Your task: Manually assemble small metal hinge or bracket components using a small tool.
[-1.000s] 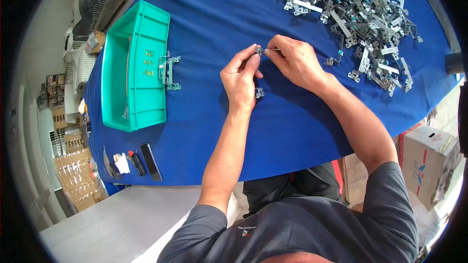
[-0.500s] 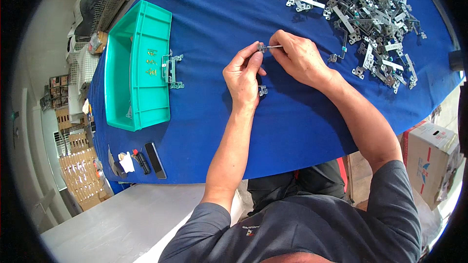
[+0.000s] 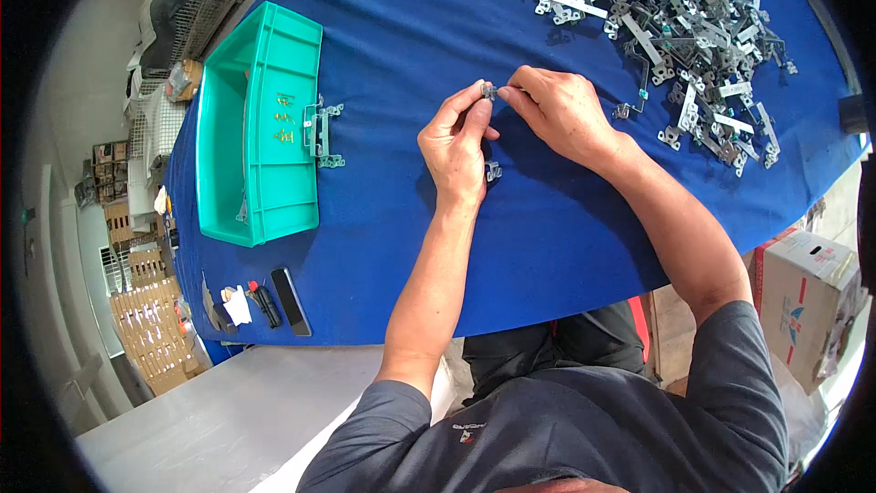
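Observation:
A small metal bracket (image 3: 489,91) is gripped by my left hand (image 3: 453,148), pinched between thumb and fingertips. More metal with a holed end piece (image 3: 494,171) shows beside the wrist; the palm hides whether it is the same part. My right hand (image 3: 561,110) is closed, its thumb and fingertips pressed together right at the bracket's end. What sits inside that pinch is too small and covered to name. Another metal bracket (image 3: 321,132) lies against the side of the green bin (image 3: 283,178), to the left of my hands.
A large heap of metal brackets (image 3: 693,27) covers the far right of the blue cloth (image 3: 392,256). One bracket (image 3: 636,99) lies at the heap's near edge. At the front left are a phone (image 3: 290,301) and a black tool with a red tip (image 3: 265,304). A carton (image 3: 808,301) stands at right.
The right fingertips have come closer to the bracket, and the thin rod that showed between the hands is now hidden. My left hand has hardly moved.

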